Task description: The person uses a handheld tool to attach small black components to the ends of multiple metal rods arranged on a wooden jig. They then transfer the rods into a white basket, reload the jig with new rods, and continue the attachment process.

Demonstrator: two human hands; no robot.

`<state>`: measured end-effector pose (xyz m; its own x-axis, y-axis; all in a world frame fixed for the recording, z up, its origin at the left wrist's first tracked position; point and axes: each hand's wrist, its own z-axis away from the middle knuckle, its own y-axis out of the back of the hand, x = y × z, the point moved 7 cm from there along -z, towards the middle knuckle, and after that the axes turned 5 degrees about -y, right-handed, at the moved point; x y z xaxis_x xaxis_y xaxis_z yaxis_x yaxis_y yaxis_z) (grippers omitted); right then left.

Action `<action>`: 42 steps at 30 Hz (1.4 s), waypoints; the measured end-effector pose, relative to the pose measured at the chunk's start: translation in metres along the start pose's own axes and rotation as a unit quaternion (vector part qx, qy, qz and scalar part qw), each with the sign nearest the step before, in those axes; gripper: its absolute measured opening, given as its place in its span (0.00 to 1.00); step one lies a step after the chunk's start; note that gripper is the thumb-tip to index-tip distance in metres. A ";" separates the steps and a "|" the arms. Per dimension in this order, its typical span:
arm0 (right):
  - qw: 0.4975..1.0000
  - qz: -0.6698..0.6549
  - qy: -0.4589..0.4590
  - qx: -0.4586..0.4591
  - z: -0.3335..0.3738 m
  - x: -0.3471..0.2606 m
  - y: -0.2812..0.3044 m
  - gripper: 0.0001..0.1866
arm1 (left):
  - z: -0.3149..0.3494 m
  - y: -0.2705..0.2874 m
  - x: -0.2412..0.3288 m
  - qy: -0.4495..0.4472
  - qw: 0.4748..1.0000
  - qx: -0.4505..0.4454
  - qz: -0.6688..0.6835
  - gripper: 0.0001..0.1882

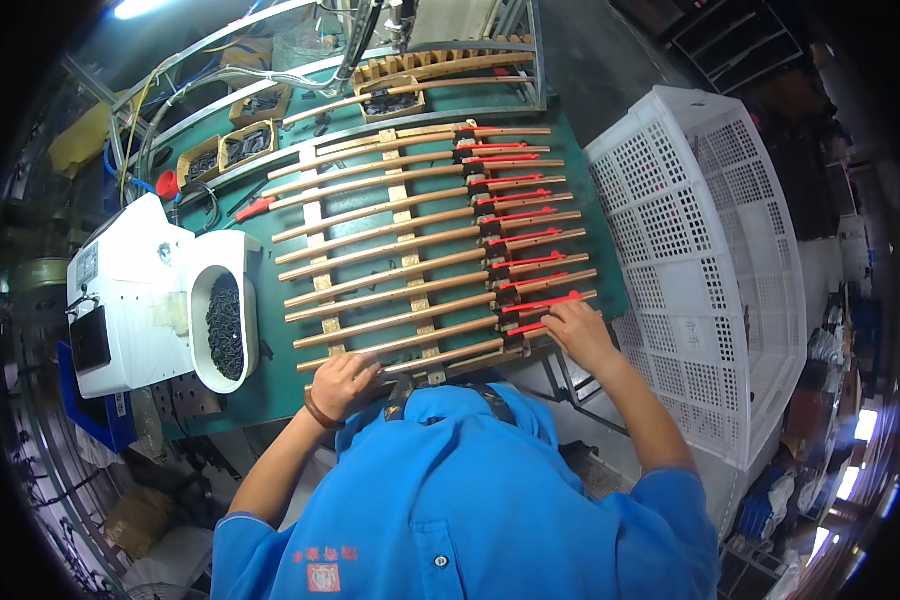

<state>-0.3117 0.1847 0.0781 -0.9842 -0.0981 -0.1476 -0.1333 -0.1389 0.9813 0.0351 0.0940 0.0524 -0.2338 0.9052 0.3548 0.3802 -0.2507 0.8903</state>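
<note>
Several long wood-coloured rods (pixel 395 292) lie side by side across a rack with pale cross-strips (pixel 412 286). Toward their right ends, each passes a dark block and carries a slim red piece (pixel 530 262). My left hand (pixel 342 384) is closed round the left part of the nearest rod, its fingers curled over it. At the right end of that same rod, my right hand (pixel 578 331) is closed, fingertips pinching close to the nearest red pieces. The exact grip under the right fingers is partly hidden.
A white machine (pixel 135 300) with a bowl of small dark parts (pixel 226 328) stands at left on the green table (pixel 270 395). Cardboard boxes (pixel 248 146) of dark parts sit behind. A large white perforated crate (pixel 670 230) stands at right. A metal frame (pixel 538 60) rises at the back.
</note>
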 end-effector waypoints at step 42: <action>0.979 0.024 -0.107 0.172 -0.326 0.037 -0.018 0.29 | -0.136 0.029 -0.294 0.332 0.926 0.134 -0.119 0.31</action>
<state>-0.3076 -0.1374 0.0146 -0.9874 0.1164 -0.1070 -0.0815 0.2046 0.9754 -0.0065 -0.2258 0.0131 -0.8046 0.4903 0.3349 0.4354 0.1038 0.8942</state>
